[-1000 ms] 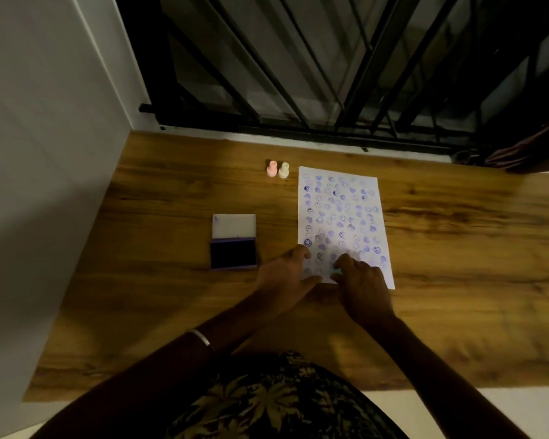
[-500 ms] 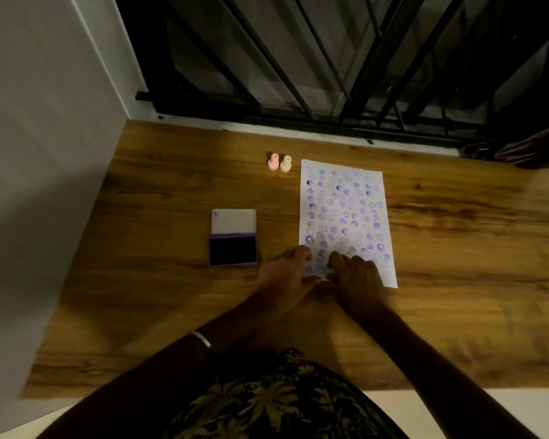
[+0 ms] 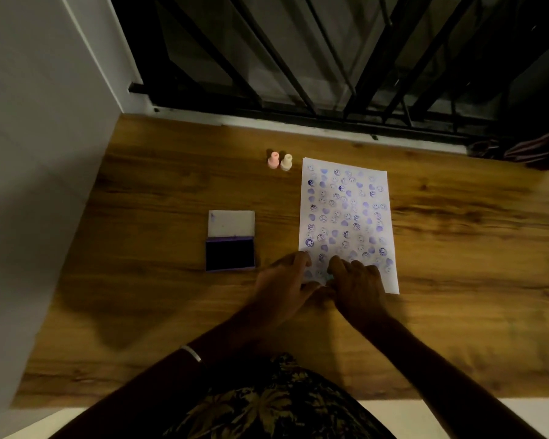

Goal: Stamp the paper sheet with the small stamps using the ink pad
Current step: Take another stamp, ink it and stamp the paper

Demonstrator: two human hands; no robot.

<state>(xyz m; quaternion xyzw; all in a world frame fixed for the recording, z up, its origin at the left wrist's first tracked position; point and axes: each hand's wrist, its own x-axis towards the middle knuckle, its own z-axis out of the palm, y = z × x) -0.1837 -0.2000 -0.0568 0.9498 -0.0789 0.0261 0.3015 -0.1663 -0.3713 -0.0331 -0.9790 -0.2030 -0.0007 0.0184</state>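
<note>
Dim table (image 3: 140,296); right hand (image 3: 357,285) possibly hides stamp.

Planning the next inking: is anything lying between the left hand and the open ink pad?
Nothing visible. Only bare wooden table separates the left hand from the ink pad; the pink stamp and cream stamp stand far beyond it.
</note>
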